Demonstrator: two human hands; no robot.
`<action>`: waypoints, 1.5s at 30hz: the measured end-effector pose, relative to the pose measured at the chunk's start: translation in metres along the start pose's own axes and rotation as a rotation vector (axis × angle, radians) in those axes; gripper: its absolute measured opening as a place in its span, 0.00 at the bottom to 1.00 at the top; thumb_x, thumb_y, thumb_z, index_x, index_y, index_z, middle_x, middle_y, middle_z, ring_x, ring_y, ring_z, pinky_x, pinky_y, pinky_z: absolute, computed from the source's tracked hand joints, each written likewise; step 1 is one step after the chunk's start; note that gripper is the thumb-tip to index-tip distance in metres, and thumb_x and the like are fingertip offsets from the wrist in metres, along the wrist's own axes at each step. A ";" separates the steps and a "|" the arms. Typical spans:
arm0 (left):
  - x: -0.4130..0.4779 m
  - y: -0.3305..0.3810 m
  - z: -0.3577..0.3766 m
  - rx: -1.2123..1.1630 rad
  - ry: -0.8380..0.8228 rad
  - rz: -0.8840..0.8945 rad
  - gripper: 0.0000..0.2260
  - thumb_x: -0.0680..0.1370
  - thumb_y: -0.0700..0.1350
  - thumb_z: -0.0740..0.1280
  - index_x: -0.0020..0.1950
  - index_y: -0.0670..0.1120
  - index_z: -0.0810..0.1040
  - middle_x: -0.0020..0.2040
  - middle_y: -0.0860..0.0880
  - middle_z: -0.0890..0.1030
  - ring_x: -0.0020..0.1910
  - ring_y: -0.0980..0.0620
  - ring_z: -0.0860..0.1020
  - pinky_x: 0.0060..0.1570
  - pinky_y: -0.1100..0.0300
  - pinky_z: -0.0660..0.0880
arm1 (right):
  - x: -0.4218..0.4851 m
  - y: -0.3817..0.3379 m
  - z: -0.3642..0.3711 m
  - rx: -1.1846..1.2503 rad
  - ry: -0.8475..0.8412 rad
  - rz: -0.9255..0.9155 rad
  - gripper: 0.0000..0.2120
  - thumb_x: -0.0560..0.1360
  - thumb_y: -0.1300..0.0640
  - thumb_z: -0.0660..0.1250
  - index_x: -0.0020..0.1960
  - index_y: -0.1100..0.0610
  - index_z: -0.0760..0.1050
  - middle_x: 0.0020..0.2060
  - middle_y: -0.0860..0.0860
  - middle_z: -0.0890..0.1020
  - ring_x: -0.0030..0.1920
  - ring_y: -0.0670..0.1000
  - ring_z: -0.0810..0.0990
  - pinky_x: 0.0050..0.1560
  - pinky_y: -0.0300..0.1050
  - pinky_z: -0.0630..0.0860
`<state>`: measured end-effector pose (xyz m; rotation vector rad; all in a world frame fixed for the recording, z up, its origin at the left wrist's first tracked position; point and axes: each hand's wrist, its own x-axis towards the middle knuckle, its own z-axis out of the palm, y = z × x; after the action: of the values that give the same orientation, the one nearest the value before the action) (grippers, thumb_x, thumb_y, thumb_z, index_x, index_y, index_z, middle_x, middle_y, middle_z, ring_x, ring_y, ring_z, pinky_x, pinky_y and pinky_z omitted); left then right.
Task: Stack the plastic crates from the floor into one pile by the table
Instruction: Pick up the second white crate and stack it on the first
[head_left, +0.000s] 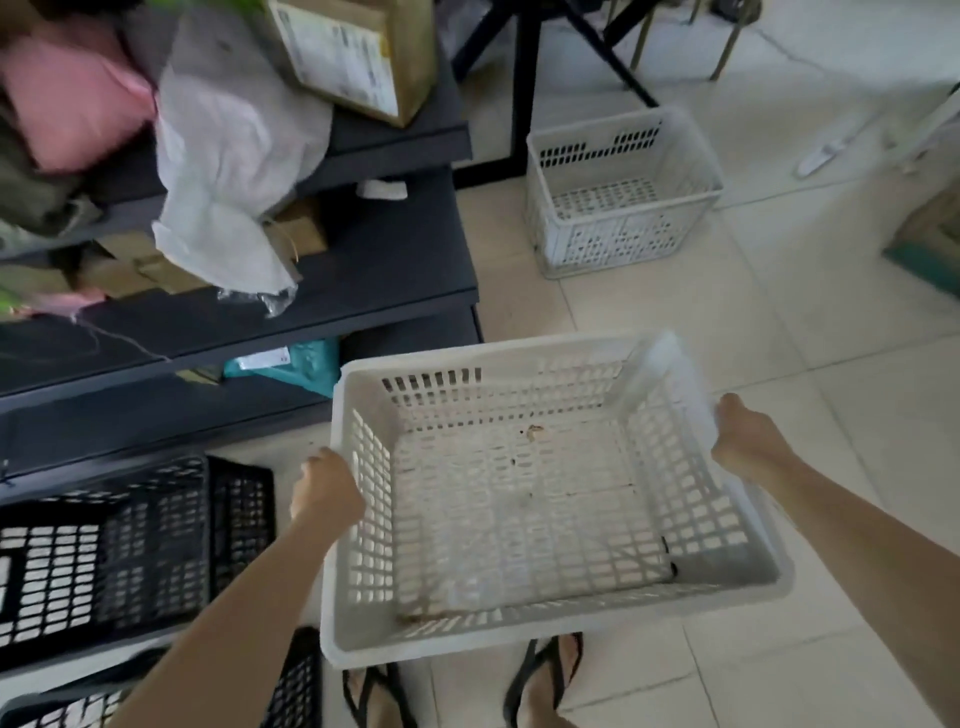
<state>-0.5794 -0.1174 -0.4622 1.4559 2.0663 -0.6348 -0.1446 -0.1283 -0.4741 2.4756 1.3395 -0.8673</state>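
White crate (524, 499) held between left hand (324, 491), right hand (745, 441), rims gripped.

Dark shelving (363, 270) is being buried under a grey-white cloth (228, 156), a pink bundle (72, 104) and a labelled cardboard box (353, 52). Black flip-flops (540, 675) are being worn on the pale tiled floor (779, 322).

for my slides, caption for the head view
Both hands carry a white crate toward another white crate.
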 end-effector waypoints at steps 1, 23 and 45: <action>-0.006 0.014 -0.008 -0.002 -0.005 0.001 0.25 0.77 0.37 0.62 0.72 0.30 0.60 0.70 0.36 0.67 0.68 0.41 0.71 0.63 0.56 0.73 | 0.003 0.008 -0.015 0.000 0.012 0.002 0.19 0.74 0.71 0.57 0.64 0.65 0.61 0.34 0.56 0.69 0.33 0.55 0.72 0.29 0.42 0.66; 0.053 0.334 -0.183 -0.181 0.008 0.099 0.16 0.79 0.39 0.60 0.65 0.33 0.69 0.49 0.41 0.76 0.61 0.41 0.77 0.56 0.55 0.75 | 0.206 0.091 -0.304 0.012 0.185 0.093 0.12 0.74 0.68 0.60 0.57 0.68 0.67 0.52 0.66 0.77 0.52 0.63 0.77 0.50 0.50 0.74; 0.274 0.551 -0.339 -0.169 0.086 0.034 0.06 0.79 0.39 0.61 0.46 0.36 0.73 0.38 0.43 0.75 0.36 0.46 0.74 0.32 0.57 0.70 | 0.551 0.004 -0.475 0.019 0.063 0.000 0.15 0.75 0.64 0.62 0.60 0.69 0.69 0.57 0.66 0.77 0.58 0.64 0.77 0.43 0.46 0.70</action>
<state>-0.1847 0.4628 -0.4287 1.4394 2.1001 -0.3795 0.2805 0.4591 -0.4094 2.5372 1.3574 -0.8124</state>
